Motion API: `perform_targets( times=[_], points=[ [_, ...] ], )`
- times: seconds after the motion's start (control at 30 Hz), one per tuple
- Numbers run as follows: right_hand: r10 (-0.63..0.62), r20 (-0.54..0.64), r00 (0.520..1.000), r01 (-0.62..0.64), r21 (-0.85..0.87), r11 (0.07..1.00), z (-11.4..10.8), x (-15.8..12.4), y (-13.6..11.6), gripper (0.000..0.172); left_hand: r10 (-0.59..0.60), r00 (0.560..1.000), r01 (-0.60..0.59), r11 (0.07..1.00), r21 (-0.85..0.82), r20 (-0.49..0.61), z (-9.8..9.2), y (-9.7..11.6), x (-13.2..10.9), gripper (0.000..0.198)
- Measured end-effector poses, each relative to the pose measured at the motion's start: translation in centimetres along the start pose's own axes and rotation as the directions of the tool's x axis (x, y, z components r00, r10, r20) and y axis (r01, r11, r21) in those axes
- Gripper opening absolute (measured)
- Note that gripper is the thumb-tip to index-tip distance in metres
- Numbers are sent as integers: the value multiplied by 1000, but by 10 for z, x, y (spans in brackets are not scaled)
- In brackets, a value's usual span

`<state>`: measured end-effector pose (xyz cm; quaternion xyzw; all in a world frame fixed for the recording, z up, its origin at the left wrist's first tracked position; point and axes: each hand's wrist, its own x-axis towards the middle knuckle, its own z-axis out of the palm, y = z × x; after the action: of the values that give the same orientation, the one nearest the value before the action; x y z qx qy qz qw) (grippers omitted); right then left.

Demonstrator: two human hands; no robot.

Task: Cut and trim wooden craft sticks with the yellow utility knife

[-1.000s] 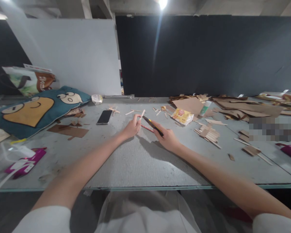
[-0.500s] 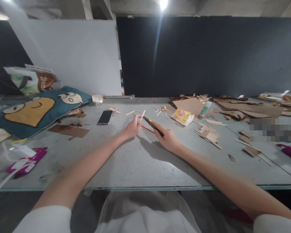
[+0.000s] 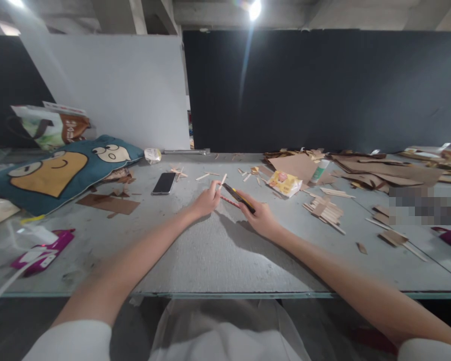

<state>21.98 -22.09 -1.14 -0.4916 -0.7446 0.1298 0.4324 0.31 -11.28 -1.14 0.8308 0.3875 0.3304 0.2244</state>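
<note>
Over the middle of the grey table, my left hand [image 3: 208, 199] is closed on a short pale wooden stick [image 3: 223, 179], whose tip points up and away from me. My right hand [image 3: 262, 216] grips a black and yellow utility knife [image 3: 239, 197], with its front end angled toward the wooden stick. A thin red-and-white striped stick [image 3: 229, 201] runs between the two hands below the knife; which hand holds it I cannot tell. Whether the blade touches the wood is too small to make out.
A phone [image 3: 164, 183] and a blue cartoon cushion [image 3: 67, 170] lie left. To the right are a yellow packet [image 3: 283, 183], a glue stick [image 3: 319, 171], bundled wooden sticks [image 3: 325, 213] and cardboard sheets [image 3: 391, 168]. A purple power strip [image 3: 47, 253] sits front left.
The whole view has shifted slightly. The wooden stick in my left hand shows a little less of its length above the fingers; both hands keep their grips.
</note>
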Motion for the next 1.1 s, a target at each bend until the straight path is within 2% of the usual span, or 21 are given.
perform_targets(
  times=[0.1,0.33,0.57,0.77,0.93,1.1],
  points=[
    [30,-11,1000,-28,112,993,2,2,1,54,6,1000,-7,1000,10,8,0,0,0,36],
    [150,75,986,-163,238,957,3,3,0,65,22,1000,-22,1000,-13,8,-1,-1,0,37],
    [117,72,990,-130,203,971,4,3,-1,62,94,995,-96,980,-172,-21,-2,-5,3,37],
    [96,69,993,-107,185,977,4,1,-2,58,115,993,-120,974,-194,-36,-1,-6,4,36],
    [129,90,988,-146,222,964,5,1,-4,56,109,994,-111,968,-224,-22,-2,-4,3,38],
    [159,111,981,-184,280,942,5,3,-3,56,64,998,-53,949,-312,25,-3,-6,4,43]
  ],
)
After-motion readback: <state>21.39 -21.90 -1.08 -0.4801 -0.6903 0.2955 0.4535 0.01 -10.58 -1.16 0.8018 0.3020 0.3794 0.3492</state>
